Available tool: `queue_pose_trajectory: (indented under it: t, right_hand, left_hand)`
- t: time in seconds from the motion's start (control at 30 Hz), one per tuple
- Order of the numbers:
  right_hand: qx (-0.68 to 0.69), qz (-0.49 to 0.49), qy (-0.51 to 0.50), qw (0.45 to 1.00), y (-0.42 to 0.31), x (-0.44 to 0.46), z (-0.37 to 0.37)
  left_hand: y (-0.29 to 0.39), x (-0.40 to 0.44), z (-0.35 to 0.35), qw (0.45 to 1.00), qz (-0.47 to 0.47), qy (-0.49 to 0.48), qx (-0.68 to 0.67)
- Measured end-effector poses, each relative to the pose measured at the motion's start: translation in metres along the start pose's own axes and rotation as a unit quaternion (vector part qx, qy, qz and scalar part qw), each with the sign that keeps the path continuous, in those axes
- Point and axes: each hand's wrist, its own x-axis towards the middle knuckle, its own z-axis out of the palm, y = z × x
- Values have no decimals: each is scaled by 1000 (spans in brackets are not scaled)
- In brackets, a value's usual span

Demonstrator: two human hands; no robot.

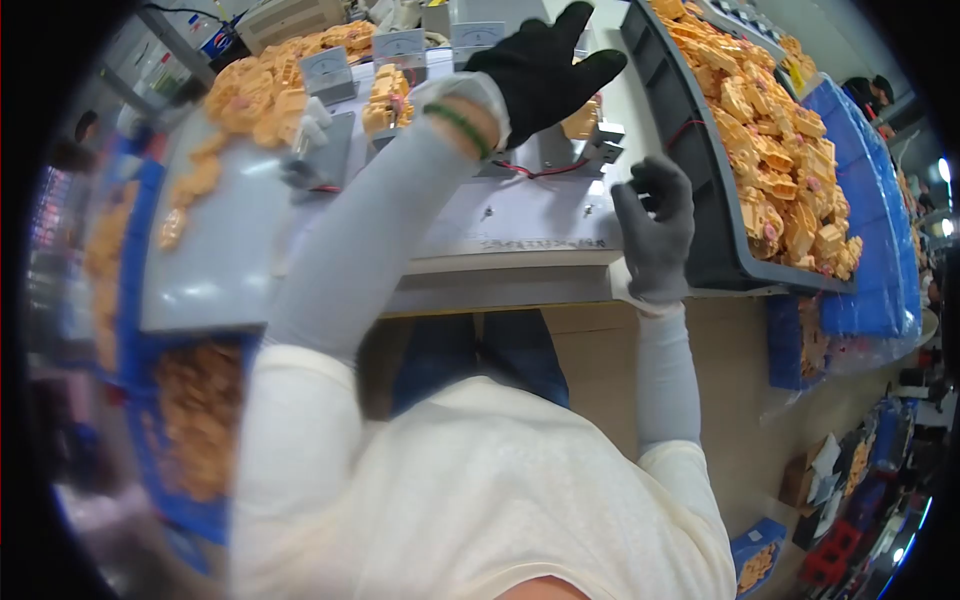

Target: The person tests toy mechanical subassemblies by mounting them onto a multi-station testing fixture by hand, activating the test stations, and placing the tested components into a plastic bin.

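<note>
My left hand [550, 75], in a black glove, reaches over the bench fixtures with thumb and fingers spread. Just below it, a yellow-orange plastic part [582, 122] sits in a metal fixture [603, 143] with a red wire; the hand partly hides it. Whether the glove touches the fixture I cannot tell. In a grey glove, my right hand [660, 228] hovers by the bench's front edge near the dark grey bin. Its fingers are loosely curled, a gap shows between thumb and fingers, and I see nothing held. Another yellow-orange part [388, 100] stands in a fixture to the left.
A dark grey bin [690, 165] heaped with yellow-orange parts [780, 150] borders the bench on the right, beside a blue crate [870, 220]. More parts [250, 95] are piled at the back left. A blurred blue crate [195, 520] of parts stands at lower left.
</note>
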Motion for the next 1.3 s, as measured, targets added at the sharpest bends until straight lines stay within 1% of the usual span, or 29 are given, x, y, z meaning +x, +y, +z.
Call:
queue_pose_trajectory:
  t: [0.03, 0.07, 0.1, 0.17, 0.23, 0.3, 0.37, 0.4, 0.43, 0.5, 0.53, 0.57, 0.6, 0.63, 0.67, 0.7, 0.73, 0.77, 0.83, 0.9, 0.93, 1.0, 1.03, 1.1, 1.17, 1.2, 1.23, 1.27, 1.3]
  right_hand:
    - [7, 2, -8, 1000, 4, -3, -7]
    - [-29, 21, -105, 994, 10, -4, -11]
    - [-61, 33, -207, 976, 15, -5, -10]
    - [-19, 67, -209, 976, 13, 1, -5]
    - [-63, 35, -211, 975, 28, 8, -2]
    - [-68, 111, -198, 971, 25, 9, 0]
    - [-80, 126, -182, 972, 28, 5, -5]
    - [-108, 73, -182, 975, 27, 3, -7]
    - [-112, 30, -101, 988, 36, -2, -7]
    - [17, 139, 71, 988, 26, -12, -10]
    - [-45, 129, 129, 982, 28, -16, -16]
    - [-52, -20, 123, 991, 70, -23, -40]
    - [-340, -241, 115, 902, 53, -25, -29]
    - [-492, -247, 76, 831, 27, -26, -22]
    - [-250, -4, 26, 968, 58, -27, -49]
    - [4, 232, 106, 967, 89, -28, -77]
    - [13, 197, 183, 963, 77, -27, -53]
    - [20, 162, 262, 951, 64, -30, -29]
    - [11, 178, 258, 950, 65, -29, -24]
    - [0, 187, 256, 948, 74, -25, -32]
    - [7, 197, 218, 956, 81, -26, -43]
    - [7, 205, 185, 961, 85, -31, -47]
    - [-137, 149, 143, 969, 82, -34, -42]
    - [-297, 52, 84, 950, 77, -33, -39]
    - [-335, 5, 66, 940, 83, -36, -42]
    - [-342, 7, 69, 937, 82, -37, -42]
    - [-278, 53, 97, 954, 81, -35, -39]
    - [-247, 76, 109, 960, 79, -34, -37]
    - [-216, 98, 123, 964, 76, -32, -34]
  left_hand:
    - [1, -15, -9, 997, 41, 41, -59]
    - [1, -30, -19, 987, 86, 78, -115]
    - [-6, -44, -18, 964, 166, 157, -136]
    - [5, -88, -37, 960, 158, 144, -181]
    - [-3, -120, -55, 963, 201, 134, -123]
    - [-27, -136, -74, 959, 229, 138, -90]
    - [-53, -148, -96, 960, 189, 206, -23]
    - [-76, -147, -106, 948, 172, 268, -4]
    - [-105, -141, -115, 932, 155, 326, 13]
    - [-169, -131, -134, 924, 106, 365, 34]
    - [-212, -125, -142, 924, 77, 367, 72]
    - [-255, -123, -151, 921, 43, 370, 114]
    - [-293, -127, -155, 909, -47, 370, 188]
    - [-326, -134, -163, 884, -138, 364, 260]
    - [-352, -143, -175, 848, -232, 338, 336]
    - [-376, -150, -188, 801, -321, 304, 404]
    - [-399, -158, -202, 754, -429, 273, 415]
    - [-414, -169, -222, 743, -473, 242, 407]
    - [-437, -182, -250, 697, -559, 208, 398]
    - [-506, -202, -275, 696, -588, 107, 398]
    - [-534, -210, -278, 702, -595, 61, 387]
    - [-562, -215, -275, 719, -594, 11, 361]
    - [-534, -206, -267, 730, -597, 24, 332]
    - [-479, -188, -251, 747, -604, 51, 273]
    - [-433, -183, -234, 738, -593, 78, 311]
    - [-418, -188, -226, 755, -567, 78, 321]
    - [-409, -191, -221, 770, -540, 80, 331]
    - [-406, -194, -211, 735, -577, 68, 349]
    - [-402, -197, -203, 737, -577, 65, 347]
